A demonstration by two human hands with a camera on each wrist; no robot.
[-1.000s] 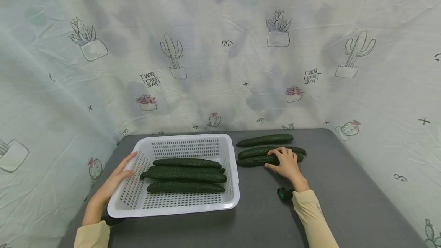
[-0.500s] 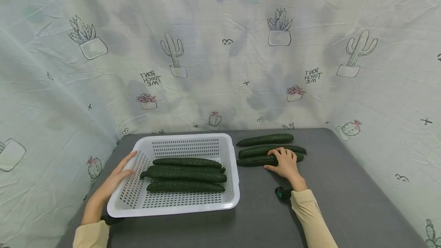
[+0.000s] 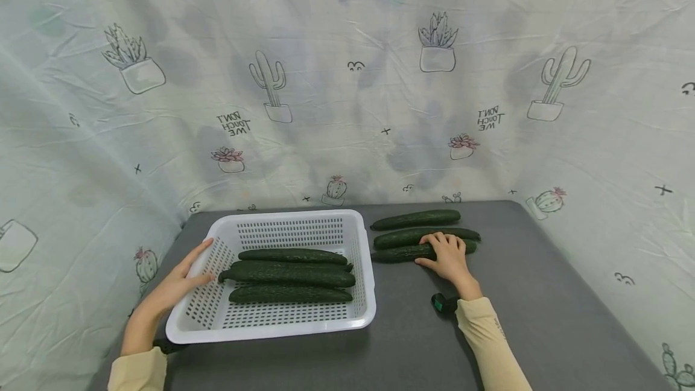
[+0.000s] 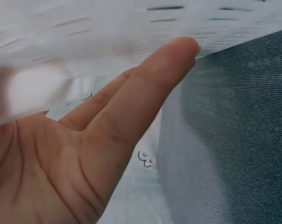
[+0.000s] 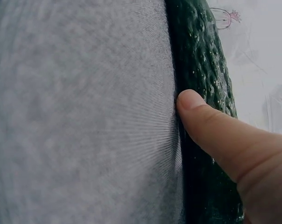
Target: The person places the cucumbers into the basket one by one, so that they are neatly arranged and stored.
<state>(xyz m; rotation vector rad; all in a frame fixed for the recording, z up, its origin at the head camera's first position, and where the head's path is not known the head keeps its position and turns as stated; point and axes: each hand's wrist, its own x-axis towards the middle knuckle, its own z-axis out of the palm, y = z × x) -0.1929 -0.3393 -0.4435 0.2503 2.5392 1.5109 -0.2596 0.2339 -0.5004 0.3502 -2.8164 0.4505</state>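
At the left end of the white plastic basket [image 3: 179,335], my left hand [image 3: 171,291] holds the side wall, thumb over the rim and fingers along the outside. In the left wrist view, the fingers [image 4: 145,88] lie against the slotted wall [image 4: 215,28]. My right hand [image 3: 449,261] grips the nearest of three loose cucumbers [image 3: 399,254] from above, on the grey table. In the right wrist view, the thumb [image 5: 211,123] presses the near side of that bumpy dark green cucumber [image 5: 199,51]; the other fingertips are hidden there. Several cucumbers [image 3: 288,274] lie lengthwise in the basket.
Beyond the gripped cucumber lie a second cucumber [image 3: 399,238], close alongside it, and a third [image 3: 418,219] farther back. The grey table [image 3: 412,343] ends against a hanging cloth [image 3: 336,137] printed with cacti, which also rises at both sides.
The left thumb has shifted slightly over the basket's rim. The right hand stays on the same cucumber, and the view has moved a little.
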